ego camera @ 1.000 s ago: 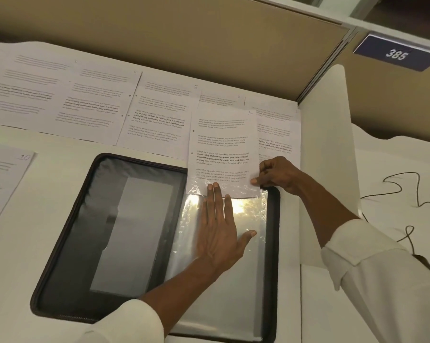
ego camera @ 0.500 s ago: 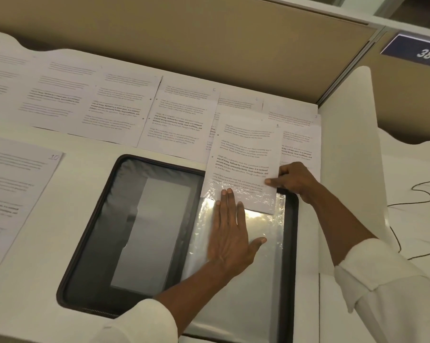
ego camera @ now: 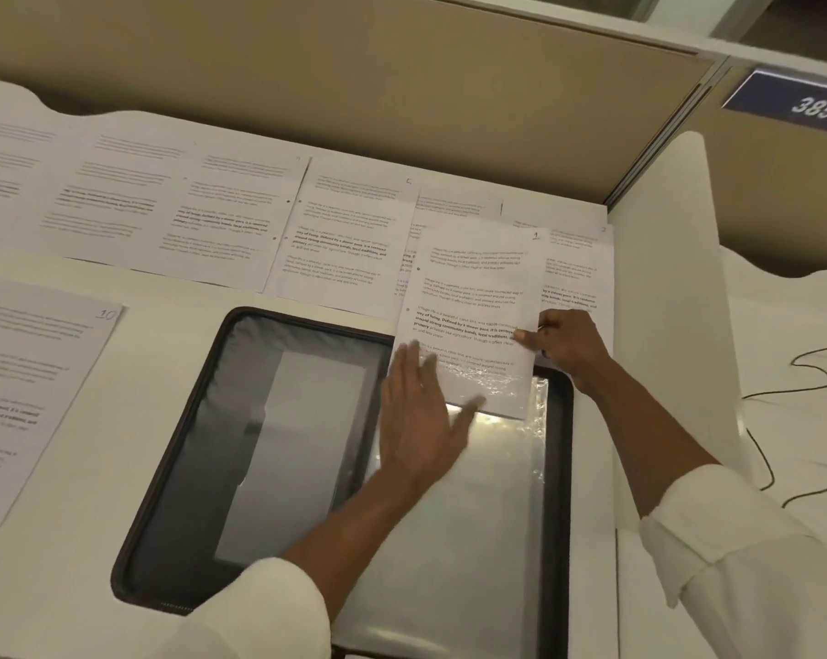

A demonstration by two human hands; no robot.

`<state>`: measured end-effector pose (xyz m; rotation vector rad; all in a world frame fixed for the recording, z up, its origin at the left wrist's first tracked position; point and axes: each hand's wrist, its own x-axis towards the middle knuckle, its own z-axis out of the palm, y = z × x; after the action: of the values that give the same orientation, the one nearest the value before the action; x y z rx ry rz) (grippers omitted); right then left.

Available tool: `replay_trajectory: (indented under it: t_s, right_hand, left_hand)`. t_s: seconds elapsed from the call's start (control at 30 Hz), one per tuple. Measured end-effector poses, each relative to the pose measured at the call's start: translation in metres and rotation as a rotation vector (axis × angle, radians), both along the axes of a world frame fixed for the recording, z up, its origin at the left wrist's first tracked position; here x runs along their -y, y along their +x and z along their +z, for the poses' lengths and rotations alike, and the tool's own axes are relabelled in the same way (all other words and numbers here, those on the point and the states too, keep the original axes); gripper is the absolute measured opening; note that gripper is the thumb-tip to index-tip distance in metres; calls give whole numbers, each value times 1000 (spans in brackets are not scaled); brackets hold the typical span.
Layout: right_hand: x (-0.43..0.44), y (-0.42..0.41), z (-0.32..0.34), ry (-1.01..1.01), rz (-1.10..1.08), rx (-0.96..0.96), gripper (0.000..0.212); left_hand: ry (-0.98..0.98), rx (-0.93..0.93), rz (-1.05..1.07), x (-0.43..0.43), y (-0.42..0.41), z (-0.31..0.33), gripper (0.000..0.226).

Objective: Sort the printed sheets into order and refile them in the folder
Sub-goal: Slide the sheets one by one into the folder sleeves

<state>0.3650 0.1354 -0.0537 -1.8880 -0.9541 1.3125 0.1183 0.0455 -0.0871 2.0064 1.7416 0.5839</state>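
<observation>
Cubicle desk (ego camera: 164, 335), head view: other sheets (ego camera: 211, 221) line the far side. At the right, the right hand (ego camera: 568, 344) pinches sheet 1 (ego camera: 473, 297) by its right edge, near end inside the plastic sleeve (ego camera: 473, 516) of the folder (ego camera: 202, 468); the left hand (ego camera: 416, 420) lies flat on it, fingers straight. Pushed askew, the paper may buckle at the sleeve mouth.

Partition (ego camera: 402, 97) blocks behind, white panel (ego camera: 668, 325) right; desk strip (ego camera: 131, 420) open left of folder (ego camera: 192, 468).

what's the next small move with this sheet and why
Probably slide the sheet further down into the plastic sleeve: only its bottom strip is inside, the right hand pinches its right edge, and the left hand lies flat on the sleeve.
</observation>
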Motion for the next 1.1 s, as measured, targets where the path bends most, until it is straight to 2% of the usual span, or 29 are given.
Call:
replay_trajectory:
  t_s: [0.1, 0.2, 0.3, 0.5, 0.6, 0.73, 0.83, 0.97, 1.1]
  right_hand:
    - [4, 4, -3, -10, 42, 19, 35]
    - [6, 10, -6, -15, 80, 42, 33]
    - [7, 11, -2, -16, 101, 40, 34]
    - [17, 13, -3, -49, 184, 22, 39]
    - [16, 11, 1, -39, 102, -19, 31]
    - [13, 10, 5, -6, -105, -134, 34]
    - [15, 10, -1, -66, -34, -66, 32]
    - [22, 11, -3, -98, 99, -2, 19]
    - [24, 10, 4, -106, 124, 8, 19]
  left_hand:
    - [85, 91, 186, -60, -20, 15, 62]
    - [-117, 116, 276, -115, -37, 28, 48]
    - [-328, 262, 306, -150, -44, 30, 39]
    - [-523, 424, 345, -165, -44, 20, 38]
    - [-549, 371, 281, -164, -49, 18, 36]
    - [-584, 257, 154, -162, -57, 21, 35]
    - [-612, 201, 95, -166, -61, 29, 30]
    - [-566, 280, 152, -170, -56, 37, 34]
    - [-571, 265, 142, -169, -53, 34, 31]
